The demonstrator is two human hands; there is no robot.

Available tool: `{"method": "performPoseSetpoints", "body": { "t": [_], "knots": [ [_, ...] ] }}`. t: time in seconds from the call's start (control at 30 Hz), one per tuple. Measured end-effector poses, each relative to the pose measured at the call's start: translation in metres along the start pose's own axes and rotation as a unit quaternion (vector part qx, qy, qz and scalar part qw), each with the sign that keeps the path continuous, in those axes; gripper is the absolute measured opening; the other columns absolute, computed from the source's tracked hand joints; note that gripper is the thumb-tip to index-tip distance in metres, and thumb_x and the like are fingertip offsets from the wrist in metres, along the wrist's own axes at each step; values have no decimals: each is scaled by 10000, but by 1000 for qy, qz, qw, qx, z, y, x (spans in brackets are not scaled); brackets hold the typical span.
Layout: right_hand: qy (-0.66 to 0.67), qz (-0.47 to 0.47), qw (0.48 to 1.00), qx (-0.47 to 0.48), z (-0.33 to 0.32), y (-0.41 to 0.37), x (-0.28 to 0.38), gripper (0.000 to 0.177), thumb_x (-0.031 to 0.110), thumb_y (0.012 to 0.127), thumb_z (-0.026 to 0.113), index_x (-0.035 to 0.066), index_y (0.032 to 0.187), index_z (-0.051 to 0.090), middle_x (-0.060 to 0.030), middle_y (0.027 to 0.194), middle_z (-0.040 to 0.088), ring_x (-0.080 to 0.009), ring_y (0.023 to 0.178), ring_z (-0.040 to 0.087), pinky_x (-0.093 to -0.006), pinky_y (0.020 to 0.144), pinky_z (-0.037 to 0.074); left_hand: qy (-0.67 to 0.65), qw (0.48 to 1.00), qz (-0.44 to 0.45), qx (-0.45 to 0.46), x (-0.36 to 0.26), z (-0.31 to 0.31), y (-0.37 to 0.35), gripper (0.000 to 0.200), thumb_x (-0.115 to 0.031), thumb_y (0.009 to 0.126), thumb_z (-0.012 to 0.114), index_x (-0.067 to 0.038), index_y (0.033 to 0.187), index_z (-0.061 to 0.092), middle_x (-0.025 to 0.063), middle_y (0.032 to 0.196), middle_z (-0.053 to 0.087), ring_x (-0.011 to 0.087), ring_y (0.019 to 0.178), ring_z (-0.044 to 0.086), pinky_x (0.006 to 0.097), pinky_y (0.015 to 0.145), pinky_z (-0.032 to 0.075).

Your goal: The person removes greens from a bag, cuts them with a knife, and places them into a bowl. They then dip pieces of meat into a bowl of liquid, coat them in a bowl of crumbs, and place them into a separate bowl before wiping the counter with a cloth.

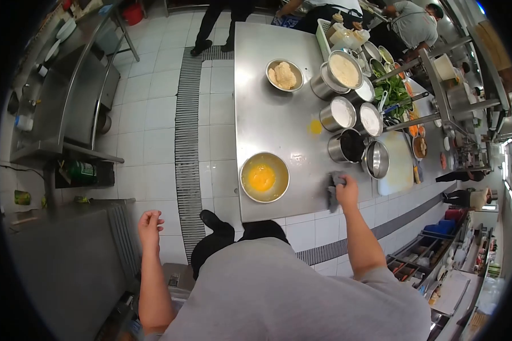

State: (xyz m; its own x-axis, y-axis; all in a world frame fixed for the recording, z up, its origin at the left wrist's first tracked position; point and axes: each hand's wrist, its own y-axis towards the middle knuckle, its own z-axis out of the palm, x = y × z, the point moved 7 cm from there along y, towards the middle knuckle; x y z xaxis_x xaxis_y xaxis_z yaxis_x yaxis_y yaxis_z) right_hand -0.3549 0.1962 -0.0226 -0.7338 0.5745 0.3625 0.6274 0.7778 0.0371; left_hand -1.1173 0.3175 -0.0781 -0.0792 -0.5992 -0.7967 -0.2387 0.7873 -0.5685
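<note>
My right hand [347, 192] is closed on a dark grey cloth [334, 190] at the near right edge of the steel table [301, 211]. Off to the left, away from the table, hangs my left hand [150, 226], with loosely bent fingers and nothing visible in it. A metal bowl [283, 181] with beaten yellow egg [261, 178] stands at the table's near left corner. Farther back is a smaller metal bowl [270, 82] holding a pale dough-like lump [283, 75]. A yellow spill [316, 126] marks the tabletop between the bowls and the pots.
Metal pots of white powder [342, 112] and one with dark contents [351, 145] line the table's right side. Beside them lie an empty metal bowl [376, 159] and a white cutting board [396, 165]. Squeeze bottles [347, 37] stand farther back. Other people work beyond the table.
</note>
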Motion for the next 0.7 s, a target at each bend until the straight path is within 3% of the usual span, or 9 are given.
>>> {"method": "performPoseSetpoints", "body": {
  "t": [0.03, 0.1, 0.27, 0.33, 0.4, 0.5, 0.7],
  "knots": [
    [68, -44, 997, -6, -1, 0, 33, 365, 91, 829, 639, 38, 1175, 744, -219, 1064, 707, -437, 1058, 659, -495, 987, 527, -4, 1000, 0, 2, -6, 6, 4, 170, -278, 1057, 707, -112, 1092, 720, -1, 1055, 746, 98, 829, 673, 256, 693, 510],
    [85, -112, 989, -38, -21, 15, 104, 360, 78, 825, 628, 43, 1164, 746, -210, 1097, 703, -422, 1080, 655, -493, 992, 521, -1, 998, 33, 58, -23, 34, 5, 199, -296, 1051, 714, -102, 1093, 727, 13, 1079, 761, 108, 841, 684, 267, 696, 518],
    [-18, -162, 978, -133, -20, 97, 209, 378, 76, 862, 632, 46, 1224, 737, -198, 1291, 677, -412, 1214, 615, -498, 1043, 507, 28, 987, 65, 144, -39, 113, -9, 201, -282, 1043, 732, -90, 1101, 727, 12, 1041, 759, 111, 839, 693, 272, 692, 524],
    [-50, -173, 973, -142, 22, 135, 208, 403, 67, 874, 631, 49, 1266, 725, -194, 1331, 666, -414, 1237, 604, -502, 1057, 504, 22, 983, 65, 170, -36, 142, -21, 194, -272, 1040, 739, -88, 1101, 726, 8, 1018, 753, 109, 842, 696, 270, 690, 524],
    [-134, -226, 962, -78, 73, 162, 205, 475, 67, 906, 608, 62, 1377, 670, -190, 1412, 633, -411, 1284, 583, -514, 1092, 485, 28, 971, 63, 229, -29, 170, -34, 173, -213, 1031, 755, -62, 1109, 720, -2, 906, 718, 85, 786, 672, 261, 665, 515],
    [-148, -258, 952, -77, 113, 175, 191, 502, 68, 920, 581, 70, 1420, 627, -182, 1450, 610, -396, 1315, 566, -530, 1079, 476, 59, 966, 58, 244, -23, 201, -48, 188, -192, 1025, 759, -44, 1134, 716, 0, 857, 693, 80, 767, 658, 262, 660, 512],
    [-86, -221, 972, -12, 100, 143, 179, 411, 68, 910, 566, 68, 1310, 662, -168, 1392, 641, -394, 1290, 577, -524, 1019, 490, 40, 971, 52, 229, -25, 263, -67, 268, -195, 1015, 773, -33, 1216, 701, 8, 876, 696, 85, 791, 665, 266, 690, 529]
  ]
}}
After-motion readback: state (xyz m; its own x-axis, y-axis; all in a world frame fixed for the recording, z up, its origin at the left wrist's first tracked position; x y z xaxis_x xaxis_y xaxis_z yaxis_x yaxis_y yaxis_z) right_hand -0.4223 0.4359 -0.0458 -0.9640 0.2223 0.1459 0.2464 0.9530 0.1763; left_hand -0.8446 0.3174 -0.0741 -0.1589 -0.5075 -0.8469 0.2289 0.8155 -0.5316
